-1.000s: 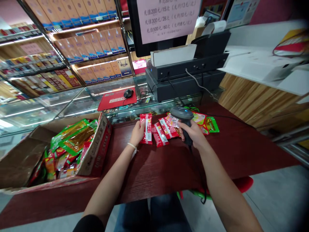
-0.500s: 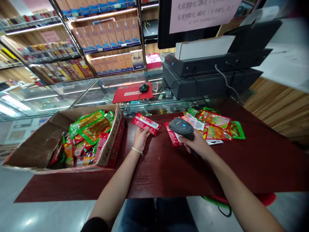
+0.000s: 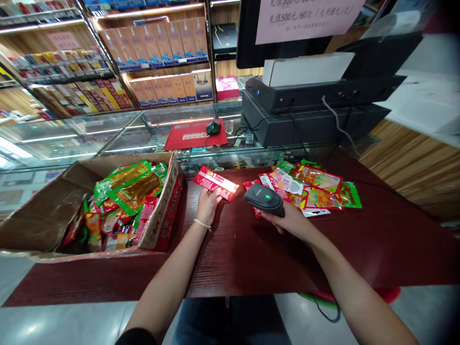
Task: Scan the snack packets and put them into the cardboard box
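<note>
Changes against half a second ago: the indicator light (image 3: 268, 197) on the black scanner (image 3: 264, 201) reads green, formerly blue; the scanner's nose sits a little nearer the packet; a warm, bright glow now covers the packet end nearest the right fingers. Against one second ago: the packet lies crosswise, formerly pointing away from the body.

Item: one red packet (image 3: 214, 182), long, narrow and flat, glossy, with white print and a pale strip along its middle (the far end of the strip is washed out by the glow). Location: in the grasp of the left hand (image 3: 208, 206), extending past the fingertips on either side. Left fingers: closed on the packet's near edge, thumb on top. Right hand (image 3: 287, 218): fingers curled round the scanner's grip, which they mostly hide.

Surroundings: pile of packets (image 3: 319, 178), red, green and orange, just beyond the right fingers; cardboard box (image 3: 32, 211) holding similar packets, left of the left fingers; dark red table (image 3: 223, 258) beneath both hands.
</note>
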{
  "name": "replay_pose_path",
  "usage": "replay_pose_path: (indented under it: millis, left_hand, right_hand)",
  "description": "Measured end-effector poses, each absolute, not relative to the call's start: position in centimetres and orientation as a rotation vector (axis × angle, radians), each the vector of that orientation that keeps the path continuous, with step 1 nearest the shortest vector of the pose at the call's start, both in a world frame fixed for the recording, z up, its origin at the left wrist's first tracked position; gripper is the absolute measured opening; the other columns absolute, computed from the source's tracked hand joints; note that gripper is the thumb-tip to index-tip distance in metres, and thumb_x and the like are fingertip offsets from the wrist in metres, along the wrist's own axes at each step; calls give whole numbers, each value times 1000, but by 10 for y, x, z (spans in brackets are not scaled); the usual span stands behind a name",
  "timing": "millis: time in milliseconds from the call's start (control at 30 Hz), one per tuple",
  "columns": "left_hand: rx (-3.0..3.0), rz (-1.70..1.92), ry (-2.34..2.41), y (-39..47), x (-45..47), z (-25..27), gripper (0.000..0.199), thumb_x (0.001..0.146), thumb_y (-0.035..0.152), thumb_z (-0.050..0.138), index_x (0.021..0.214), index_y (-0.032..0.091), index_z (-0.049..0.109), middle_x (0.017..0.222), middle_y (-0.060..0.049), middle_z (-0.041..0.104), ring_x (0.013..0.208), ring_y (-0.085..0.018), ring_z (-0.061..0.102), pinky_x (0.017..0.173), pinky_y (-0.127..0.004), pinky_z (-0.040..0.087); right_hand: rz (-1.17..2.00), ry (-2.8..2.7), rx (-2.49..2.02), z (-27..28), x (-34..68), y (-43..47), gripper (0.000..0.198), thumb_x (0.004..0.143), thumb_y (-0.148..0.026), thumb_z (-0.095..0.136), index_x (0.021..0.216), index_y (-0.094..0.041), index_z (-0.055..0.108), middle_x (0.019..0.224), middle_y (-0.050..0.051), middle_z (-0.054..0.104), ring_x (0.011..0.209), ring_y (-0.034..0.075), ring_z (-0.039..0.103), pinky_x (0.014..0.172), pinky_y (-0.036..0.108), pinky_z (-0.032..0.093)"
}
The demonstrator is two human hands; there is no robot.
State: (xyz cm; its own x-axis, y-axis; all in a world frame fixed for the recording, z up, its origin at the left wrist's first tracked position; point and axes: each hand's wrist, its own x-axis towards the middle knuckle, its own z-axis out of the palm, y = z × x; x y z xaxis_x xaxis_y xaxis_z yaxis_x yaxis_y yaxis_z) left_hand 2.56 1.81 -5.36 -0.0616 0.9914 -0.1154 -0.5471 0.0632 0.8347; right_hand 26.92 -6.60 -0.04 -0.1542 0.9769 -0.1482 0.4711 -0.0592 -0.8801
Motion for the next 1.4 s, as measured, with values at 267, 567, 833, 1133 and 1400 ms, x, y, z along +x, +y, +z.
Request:
replay_pose_path:
  millis: [267,567,833,1133,1400]
  left_hand:
    - [682,1410,883,19,24,-54,40,64,27,84,93,17,59,94,-2,68,89,-16,67,90,-36,51]
    - [744,1478,914,13,33,-49,50,66,32,83,104,20,52,96,-3,70,84,-16,69,79,-31,54]
    - [821,1468,1001,-4,30,-16,52,64,42,85,96,18,52,87,-6,72,69,-15,68,64,-27,53]
    - [1079,1659,862,-48,-46,91,41,73,39,79,106,20,63,98,-7,74,86,-22,70,80,-35,56]
    - [1266,1967,1354,-74,-202,116,39,76,37,74,109,18,70,106,-7,73,97,-21,68,86,-31,53]
  right_hand:
    - [1209,-1499,-1510,3,267,-65,48,75,-50,72,110,-20,58,47,-8,55,33,12,48,37,22,36]
    - [1214,-1319,-1359,1,267,-64,49,73,-54,75,101,-22,50,52,-10,54,33,11,48,35,22,36]
    - [1165,-1245,-1238,19,256,-64,45,72,-59,74,85,-24,49,49,-7,52,33,12,44,35,25,37]
    - [1186,-1423,-1247,58,217,-72,39,76,-57,71,65,-24,53,44,0,53,37,14,47,43,29,38]
    - [1229,-1646,-1190,64,172,-65,43,82,-57,65,57,-24,53,40,3,51,38,17,48,44,32,38]
